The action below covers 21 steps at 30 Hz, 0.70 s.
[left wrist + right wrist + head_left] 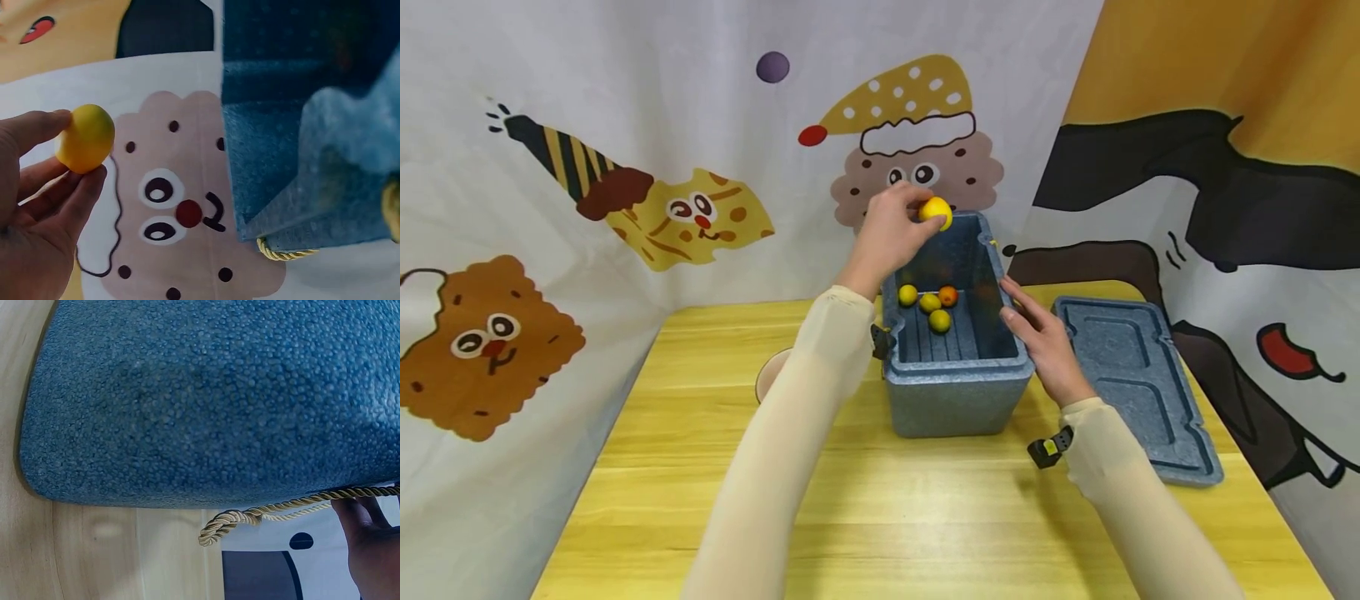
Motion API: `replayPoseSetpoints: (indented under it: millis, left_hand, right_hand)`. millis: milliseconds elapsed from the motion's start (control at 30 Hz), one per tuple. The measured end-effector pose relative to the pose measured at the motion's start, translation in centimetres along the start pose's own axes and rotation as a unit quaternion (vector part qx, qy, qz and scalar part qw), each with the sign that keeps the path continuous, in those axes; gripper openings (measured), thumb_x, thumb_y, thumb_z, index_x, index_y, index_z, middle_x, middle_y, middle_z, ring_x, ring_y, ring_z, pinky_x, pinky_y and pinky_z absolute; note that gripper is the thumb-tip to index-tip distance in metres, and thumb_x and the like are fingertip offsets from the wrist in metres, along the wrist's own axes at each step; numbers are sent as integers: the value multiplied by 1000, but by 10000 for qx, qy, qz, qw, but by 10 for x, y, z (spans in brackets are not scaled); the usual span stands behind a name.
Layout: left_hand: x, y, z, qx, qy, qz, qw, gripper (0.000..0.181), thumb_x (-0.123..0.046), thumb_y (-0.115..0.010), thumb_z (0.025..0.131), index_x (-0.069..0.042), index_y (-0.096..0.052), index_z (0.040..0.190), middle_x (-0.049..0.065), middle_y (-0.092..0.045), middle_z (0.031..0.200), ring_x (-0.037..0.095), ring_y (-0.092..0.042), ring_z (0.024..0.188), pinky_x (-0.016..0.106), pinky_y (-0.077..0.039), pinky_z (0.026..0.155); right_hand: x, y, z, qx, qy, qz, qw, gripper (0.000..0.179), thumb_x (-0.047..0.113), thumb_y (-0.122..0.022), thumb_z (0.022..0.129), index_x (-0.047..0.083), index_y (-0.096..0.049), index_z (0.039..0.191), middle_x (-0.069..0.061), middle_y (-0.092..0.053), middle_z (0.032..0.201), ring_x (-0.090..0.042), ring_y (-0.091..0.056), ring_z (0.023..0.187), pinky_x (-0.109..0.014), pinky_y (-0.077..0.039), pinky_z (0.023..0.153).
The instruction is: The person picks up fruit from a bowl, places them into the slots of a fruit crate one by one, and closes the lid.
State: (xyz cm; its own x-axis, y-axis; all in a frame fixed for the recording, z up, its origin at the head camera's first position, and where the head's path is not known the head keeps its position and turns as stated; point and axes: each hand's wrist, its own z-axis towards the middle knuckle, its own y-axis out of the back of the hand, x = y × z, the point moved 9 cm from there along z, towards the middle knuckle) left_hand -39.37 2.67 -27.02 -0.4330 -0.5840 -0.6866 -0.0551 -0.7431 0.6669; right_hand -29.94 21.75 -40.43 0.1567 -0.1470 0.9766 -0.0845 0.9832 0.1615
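My left hand (895, 225) pinches a small yellow lemon (936, 212) between thumb and fingertips, above the far left part of the grey-blue foam box (958, 400). In the left wrist view the lemon (86, 139) shows a greenish tint on top. On the box floor lie several yellow lemons (939, 321) and one orange fruit (948, 296). My right hand (1047, 342) rests at the box's right rim, fingers extended along it. A twisted gold rope (231, 522) hangs on the box's outer side, close to the right fingers in the right wrist view.
To the right, the box's foam lid (1135, 383) lies on the wooden table (910, 508). A pale round object (771, 375) sits left of the box, partly hidden by the left sleeve. A printed cartoon curtain (700, 50) hangs right behind the table.
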Motion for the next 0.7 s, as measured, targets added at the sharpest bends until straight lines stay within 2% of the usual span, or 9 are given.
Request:
replayPoseSetpoints:
  millis: [167, 333, 500, 700]
  left_hand:
    - [7, -11, 17, 280, 350, 382, 9983, 40, -23, -68, 95, -5, -62, 131, 6, -57, 124, 16, -56, 107, 18, -48, 87]
    - [12, -24, 25, 435, 574, 581, 9957, 38, -22, -67, 96, -6, -63, 130, 6, -60, 123, 16, -58, 105, 20, -49, 86]
    - [18, -34, 28, 552, 699, 728, 9934, 35, -20, -68, 95, -4, -65, 126, 8, -63, 118, 18, -59, 101, 24, -50, 86]
    - [26, -34, 31, 545, 1002, 1023, 9882, 33, -21, -68, 95, -4, -66, 124, 7, -64, 115, 18, -59, 96, 27, -51, 85]
  right_hand:
    - [-19, 4, 7, -21, 22, 139, 9999, 52, 31, -53, 103, 21, -39, 153, 9, -28, 158, -14, -23, 144, -50, -22, 115]
    - [-24, 3, 9, -4, 136, 196, 9997, 51, 31, -53, 103, 24, -40, 152, 11, -29, 157, -14, -23, 144, -50, -23, 115]
    - [-17, 1, 6, 10, 130, 210, 9997, 52, 29, -53, 104, 19, -39, 153, 8, -28, 158, -16, -24, 144, -50, -23, 115]
    - [1, 0, 1, 2, 118, 113, 9999, 53, 26, -52, 104, 11, -37, 153, 2, -28, 159, -19, -24, 144, -50, -23, 115]
